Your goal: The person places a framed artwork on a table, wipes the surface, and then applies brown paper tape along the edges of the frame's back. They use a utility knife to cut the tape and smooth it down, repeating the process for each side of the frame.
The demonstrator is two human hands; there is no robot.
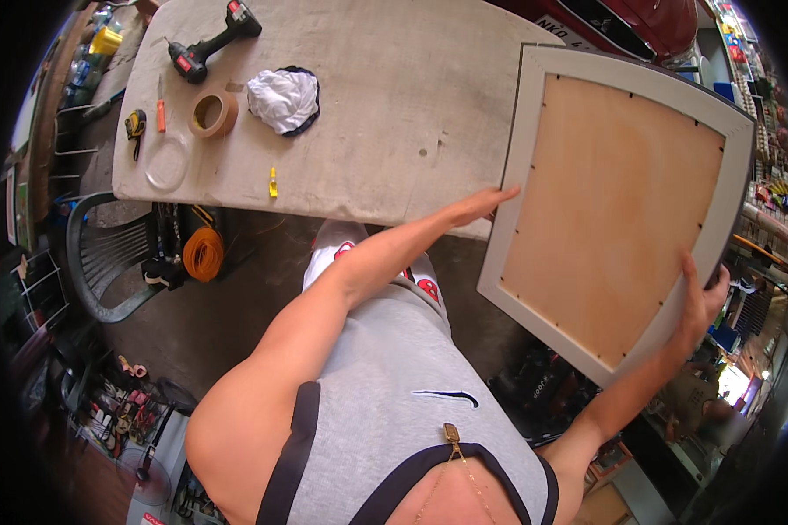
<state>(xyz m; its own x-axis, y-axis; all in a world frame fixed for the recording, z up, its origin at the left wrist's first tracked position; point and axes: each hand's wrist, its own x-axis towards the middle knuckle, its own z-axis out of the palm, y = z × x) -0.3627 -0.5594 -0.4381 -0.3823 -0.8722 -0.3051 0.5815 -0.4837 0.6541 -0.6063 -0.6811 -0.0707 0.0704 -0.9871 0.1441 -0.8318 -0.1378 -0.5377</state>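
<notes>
A large picture frame (510, 157) is tilted up on the right side, its back showing. Its border is pale, and a plain brown backing board (617, 201) sits inside, with small dark tabs along the board's edges. My left hand (486, 206) holds the frame's left edge, some of its fingers hidden behind. At the lower right edge, my right hand (702, 302) grips the border, with fingers lying over the back and the thumb around the outer side. The frame overlaps the right end of the pale table (368, 131).
On the table lie a cordless drill (214, 44), an orange-handled screwdriver (161, 114), a tape measure (136, 125), brown tape (213, 114), a clear round lid (166, 164), a white cloth (283, 101) and a small yellow object (273, 184). A plastic chair (105, 254) stands left; a red car (648, 26) is beyond.
</notes>
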